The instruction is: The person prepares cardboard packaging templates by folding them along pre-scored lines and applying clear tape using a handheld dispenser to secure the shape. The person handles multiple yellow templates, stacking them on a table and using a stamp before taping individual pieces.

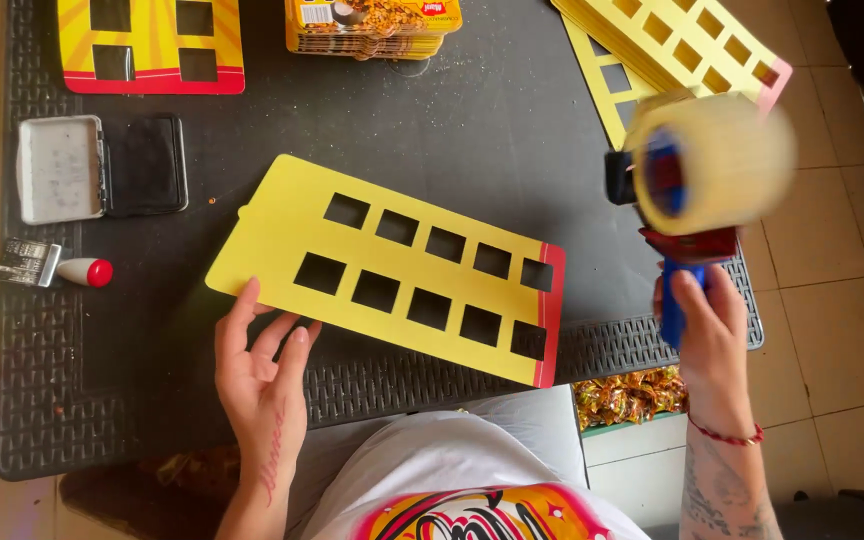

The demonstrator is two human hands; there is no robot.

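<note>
**Tape dispenser raised over punched card**

The left hand (pixel 260 378) lay open, fingertips pinning the yellow card (pixel 392 268) flat on the bench (pixel 492 120). The right hand (pixel 712 335) clasped the tape dispenser (pixel 702 170), held aloft. Light pinning might have let the card slide.

Left hand (pixel 260 372) lies flat, fingers spread, palm down. Right hand (pixel 712 335) is raised, fist closed in a grip.

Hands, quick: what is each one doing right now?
Left hand: open, fingertips resting on the near edge of the yellow card.
Right hand: closed around the handle of the tape dispenser.
</note>
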